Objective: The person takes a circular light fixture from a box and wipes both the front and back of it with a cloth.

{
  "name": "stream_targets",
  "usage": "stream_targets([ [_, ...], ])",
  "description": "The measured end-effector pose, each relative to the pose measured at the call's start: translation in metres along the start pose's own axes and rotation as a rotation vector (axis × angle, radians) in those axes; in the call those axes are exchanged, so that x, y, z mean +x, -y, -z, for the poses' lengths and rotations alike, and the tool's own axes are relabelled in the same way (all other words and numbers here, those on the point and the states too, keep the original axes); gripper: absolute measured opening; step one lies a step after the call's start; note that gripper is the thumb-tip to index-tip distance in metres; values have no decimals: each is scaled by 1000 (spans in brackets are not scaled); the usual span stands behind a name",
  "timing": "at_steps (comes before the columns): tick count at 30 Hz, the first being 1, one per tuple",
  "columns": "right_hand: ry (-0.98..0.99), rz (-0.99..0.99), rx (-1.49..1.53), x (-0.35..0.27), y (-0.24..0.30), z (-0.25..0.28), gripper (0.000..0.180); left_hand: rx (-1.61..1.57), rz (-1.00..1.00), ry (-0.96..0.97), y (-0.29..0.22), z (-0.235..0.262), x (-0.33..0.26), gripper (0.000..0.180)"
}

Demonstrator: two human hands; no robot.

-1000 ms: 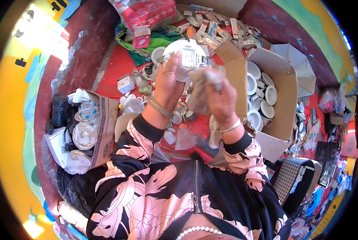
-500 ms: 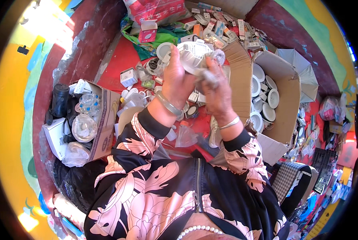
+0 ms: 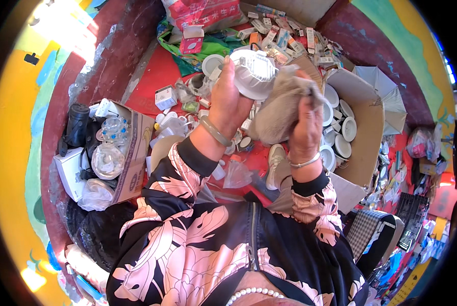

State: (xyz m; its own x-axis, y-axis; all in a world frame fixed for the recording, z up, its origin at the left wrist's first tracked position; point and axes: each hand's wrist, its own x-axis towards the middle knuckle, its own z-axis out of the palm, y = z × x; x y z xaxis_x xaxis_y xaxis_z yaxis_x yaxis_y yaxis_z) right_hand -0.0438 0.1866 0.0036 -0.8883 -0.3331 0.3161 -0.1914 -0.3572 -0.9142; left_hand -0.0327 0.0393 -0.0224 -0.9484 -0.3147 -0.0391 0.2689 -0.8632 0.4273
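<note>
Since half a second ago the round white light fitting [image 3: 253,73] has tilted over: then its open face looked up, now its ribbed back shows and the rim leans toward the grey cloth [image 3: 282,109]. Being round, it has no real long axis; its flat face seems to point down and to the right, into the cloth. The left hand [image 3: 228,102] is clenched on the fitting's left edge, thumb up over the rim. The right hand [image 3: 306,127] grasps the cloth, bunched up and pressed against the fitting's right side. Both are held up just left of the open cardboard box [image 3: 363,132], which holds more white round fittings [image 3: 340,130] in rows. Well to the left of that box stands a smaller carton [image 3: 134,153] with clear plastic pieces, on the red floor [image 3: 154,76].
</note>
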Motion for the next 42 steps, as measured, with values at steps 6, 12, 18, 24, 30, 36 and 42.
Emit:
stream_targets([
  [6, 56, 218, -91, 13, 6, 22, 70, 159, 49, 253, 4, -14, -13, 49],
  [12, 314, 368, -684, 15, 14, 21, 62, 358, 129, 289, 12, -10, -18, 63],
  [18, 265, 583, -923, 17, -1, 18, 57, 603, 37, 501, 17, -3, -29, 60],
  [24, 175, 675, -914, 13, 0, 8, 46, 761, 96, 517, 14, 0, -31, 50],
  [30, 209, 491, -819, 15, 9, 9, 47, 769, 76, 523, 14, 0, -31, 48],
  [36, 179, 267, -707, 10, 15, 8, 49, 777, 55, 559, 17, -5, -33, 49],
  [42, 288, 500, -866, 19, 20, 14, 46, 613, 223, 580, 17, 5, -27, 47],
])
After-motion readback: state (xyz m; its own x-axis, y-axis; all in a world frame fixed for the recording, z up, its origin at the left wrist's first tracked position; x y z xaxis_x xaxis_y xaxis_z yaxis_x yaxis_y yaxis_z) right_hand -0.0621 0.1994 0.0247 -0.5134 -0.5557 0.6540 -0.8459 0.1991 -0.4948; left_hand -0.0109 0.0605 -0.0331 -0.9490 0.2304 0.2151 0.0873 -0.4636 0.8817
